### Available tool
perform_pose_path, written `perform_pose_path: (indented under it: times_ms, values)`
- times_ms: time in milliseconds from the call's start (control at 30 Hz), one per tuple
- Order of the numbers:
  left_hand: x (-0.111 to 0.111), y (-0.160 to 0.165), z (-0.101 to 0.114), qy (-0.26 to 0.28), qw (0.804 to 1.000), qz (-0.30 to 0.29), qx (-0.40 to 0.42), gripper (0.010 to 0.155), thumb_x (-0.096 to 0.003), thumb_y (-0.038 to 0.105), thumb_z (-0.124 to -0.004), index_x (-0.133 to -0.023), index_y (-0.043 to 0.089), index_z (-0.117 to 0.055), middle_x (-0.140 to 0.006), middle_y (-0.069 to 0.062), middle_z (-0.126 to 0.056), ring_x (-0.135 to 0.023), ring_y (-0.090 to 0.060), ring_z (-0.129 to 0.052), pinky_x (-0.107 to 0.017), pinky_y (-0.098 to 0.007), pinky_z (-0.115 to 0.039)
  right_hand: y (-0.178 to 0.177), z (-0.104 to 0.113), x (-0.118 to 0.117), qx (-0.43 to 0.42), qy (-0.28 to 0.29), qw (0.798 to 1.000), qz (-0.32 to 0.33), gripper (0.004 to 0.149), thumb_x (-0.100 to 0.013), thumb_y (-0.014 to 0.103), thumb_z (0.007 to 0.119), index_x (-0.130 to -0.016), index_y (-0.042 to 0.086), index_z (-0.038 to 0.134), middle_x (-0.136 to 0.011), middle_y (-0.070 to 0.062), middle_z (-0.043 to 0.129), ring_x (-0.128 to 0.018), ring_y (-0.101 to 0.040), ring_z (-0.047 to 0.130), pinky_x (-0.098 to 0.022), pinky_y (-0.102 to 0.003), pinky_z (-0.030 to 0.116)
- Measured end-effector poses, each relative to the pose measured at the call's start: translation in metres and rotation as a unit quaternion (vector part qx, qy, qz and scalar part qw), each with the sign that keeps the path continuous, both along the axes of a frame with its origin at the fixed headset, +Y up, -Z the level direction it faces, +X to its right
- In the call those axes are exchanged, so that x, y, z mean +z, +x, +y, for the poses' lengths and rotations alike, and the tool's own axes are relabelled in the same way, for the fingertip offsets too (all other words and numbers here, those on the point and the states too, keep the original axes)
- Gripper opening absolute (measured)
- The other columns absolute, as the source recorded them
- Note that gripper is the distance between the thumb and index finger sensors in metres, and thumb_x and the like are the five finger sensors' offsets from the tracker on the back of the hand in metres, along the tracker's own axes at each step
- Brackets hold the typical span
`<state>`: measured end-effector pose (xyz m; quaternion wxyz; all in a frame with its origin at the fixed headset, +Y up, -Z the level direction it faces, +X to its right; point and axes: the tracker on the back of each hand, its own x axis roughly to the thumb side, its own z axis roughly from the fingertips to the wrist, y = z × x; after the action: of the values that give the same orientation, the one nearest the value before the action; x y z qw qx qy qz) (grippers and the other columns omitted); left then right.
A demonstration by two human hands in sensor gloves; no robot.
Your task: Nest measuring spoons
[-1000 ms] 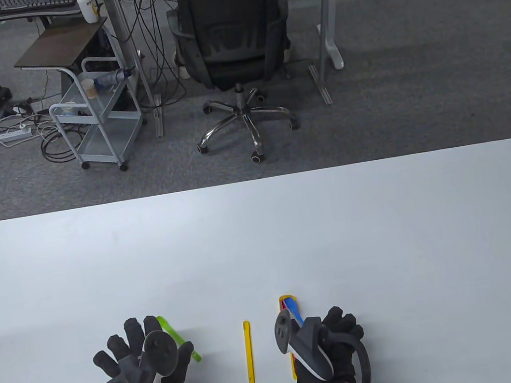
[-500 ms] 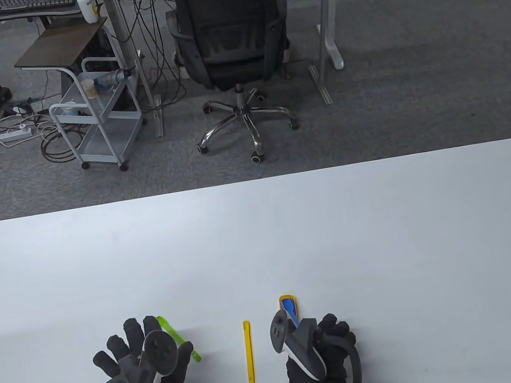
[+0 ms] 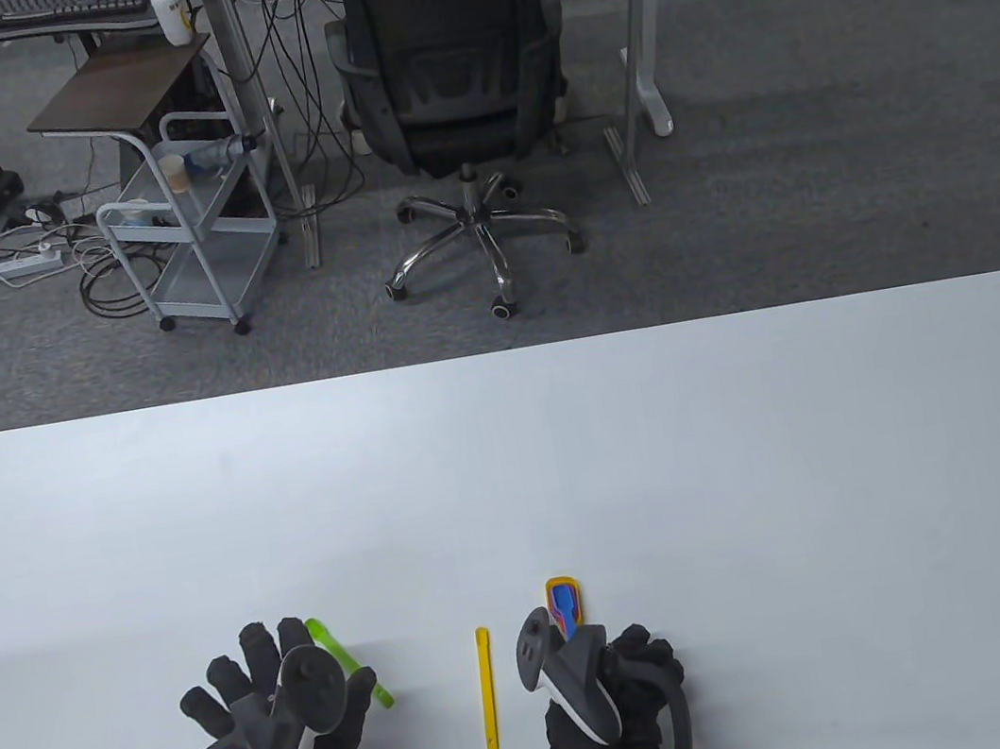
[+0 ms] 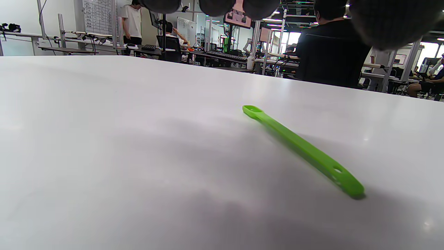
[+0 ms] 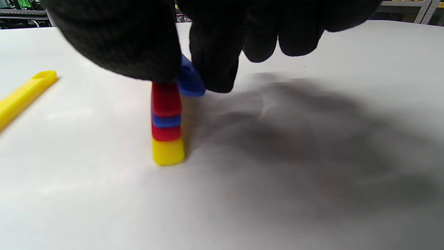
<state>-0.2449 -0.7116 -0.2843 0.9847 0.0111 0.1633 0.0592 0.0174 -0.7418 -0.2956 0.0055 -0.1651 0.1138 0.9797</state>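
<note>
A nested stack of measuring spoons (image 3: pixel 564 595) lies on the white table (image 3: pixel 764 464), with red, blue and yellow handle ends showing in the right wrist view (image 5: pixel 167 133). My right hand (image 3: pixel 611 696) pinches the handle of a blue spoon (image 5: pixel 190 82) between thumb and finger, just above the stack's handles. Its bowl lies over the stack's bowl end. A yellow spoon (image 3: pixel 487 691) lies loose to the left of the stack, and shows in the right wrist view (image 5: pixel 24 93). A green spoon (image 4: pixel 301 149) lies by my left hand (image 3: pixel 271 719), which rests flat with fingers spread and holds nothing.
The table's far edge (image 3: pixel 497 354) borders a carpeted floor with an office chair (image 3: pixel 449 67) and a small cart (image 3: pixel 191 244). Both hands and all the spoons are near the table's front edge.
My right hand has drawn left and back toward me. The blue spoon has swung from a slant into line over the stack, covering the red spoon. My left hand has not moved.
</note>
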Motion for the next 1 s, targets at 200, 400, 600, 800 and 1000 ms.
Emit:
perform_pose_path:
  times_ms: [200, 400, 600, 800, 1000]
  values:
    - [-0.0001, -0.0004, 0.0002, 0.0, 1.0, 0.001, 0.002, 0.092, -0.0405, 0.071, -0.08, -0.116, 0.026, -0.053, -0.125, -0.012, -0.047, -0.113, -0.058, -0.053, -0.076, -0.075, -0.029, -0.0001, 0.0022, -0.0004, -0.001, -0.015, 1.0, -0.007, 0.045, -0.049, 0.039, 0.082, -0.078, 0.005, 0.088, -0.116, -0.033, 0.062, -0.096, -0.064, 0.065, -0.065, -0.072, 0.056]
    - [0.0, -0.001, 0.0006, 0.0, 1.0, 0.003, 0.003, 0.092, -0.0405, 0.071, -0.08, -0.116, 0.026, -0.053, -0.125, -0.012, -0.047, -0.113, -0.058, -0.053, -0.076, -0.075, -0.029, -0.002, 0.0031, -0.0032, -0.005, -0.028, 1.0, -0.01, 0.045, -0.049, 0.04, 0.081, -0.078, 0.006, 0.088, -0.116, -0.033, 0.062, -0.097, -0.064, 0.064, -0.065, -0.072, 0.056]
    - [0.0, -0.0014, 0.0009, -0.001, 1.0, 0.004, 0.004, 0.092, -0.0408, 0.071, -0.079, -0.116, 0.026, -0.053, -0.125, -0.013, -0.047, -0.113, -0.059, -0.053, -0.076, -0.075, -0.029, -0.0041, 0.002, -0.0057, -0.003, -0.038, 0.999, -0.01, 0.045, -0.049, 0.04, 0.081, -0.078, 0.006, 0.088, -0.116, -0.034, 0.061, -0.096, -0.065, 0.063, -0.065, -0.072, 0.056]
    - [-0.0001, -0.0016, 0.0012, -0.001, 1.0, 0.004, 0.006, 0.091, -0.0408, 0.071, -0.079, -0.116, 0.026, -0.053, -0.125, -0.012, -0.047, -0.113, -0.058, -0.053, -0.076, -0.075, -0.029, -0.0046, 0.003, -0.0055, -0.006, -0.035, 0.999, -0.008, 0.045, -0.049, 0.041, 0.081, -0.078, 0.007, 0.088, -0.116, -0.034, 0.06, -0.097, -0.065, 0.063, -0.065, -0.072, 0.055]
    - [-0.0001, -0.0018, 0.0015, -0.001, 1.0, 0.004, 0.007, 0.092, -0.0407, 0.071, -0.079, -0.116, 0.026, -0.053, -0.125, -0.012, -0.047, -0.113, -0.059, -0.053, -0.076, -0.075, -0.029, -0.0047, -0.0002, -0.0071, -0.02, -0.028, 0.999, -0.002, 0.051, -0.049, 0.044, 0.081, -0.083, 0.006, 0.086, -0.118, -0.034, 0.057, -0.097, -0.065, 0.062, -0.066, -0.072, 0.055]
